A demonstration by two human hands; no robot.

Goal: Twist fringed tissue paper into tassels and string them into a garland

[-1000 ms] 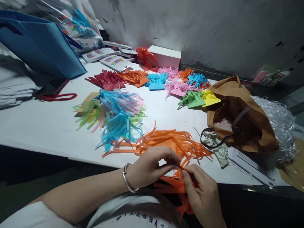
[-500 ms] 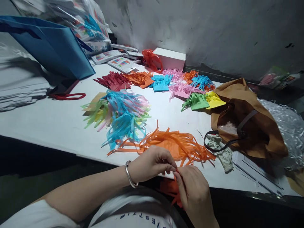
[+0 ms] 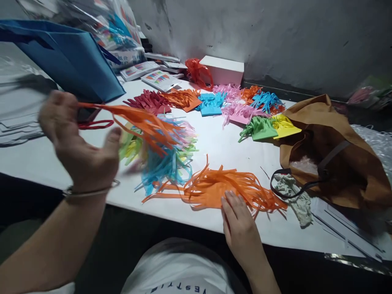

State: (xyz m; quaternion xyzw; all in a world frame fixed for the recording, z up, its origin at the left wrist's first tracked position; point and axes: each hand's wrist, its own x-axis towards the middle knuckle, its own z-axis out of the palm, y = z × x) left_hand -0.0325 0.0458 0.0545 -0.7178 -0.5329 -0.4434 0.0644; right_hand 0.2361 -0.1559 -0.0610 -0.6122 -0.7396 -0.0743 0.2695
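My left hand is raised on the left, slightly blurred. Its fingertips grip one end of an orange paper tassel, whose strips trail to the right above a pile of blue, pink, green and yellow tassels. The thumb stands apart from the fingers. Near the table's front edge, my right hand rests its outstretched fingertips on the edge of a fringed orange tissue paper stack. Loose strips spread out on both sides of that stack.
Fringed paper bundles in several colours line the back. A brown bag and a crumpled pale cloth lie on the right. A blue bag and white sheets stand left; a white box is near the wall.
My hands were together at the table edge, fingers on an orange tassel. The left has swung up and left with it; the right has moved onto the orange stack.
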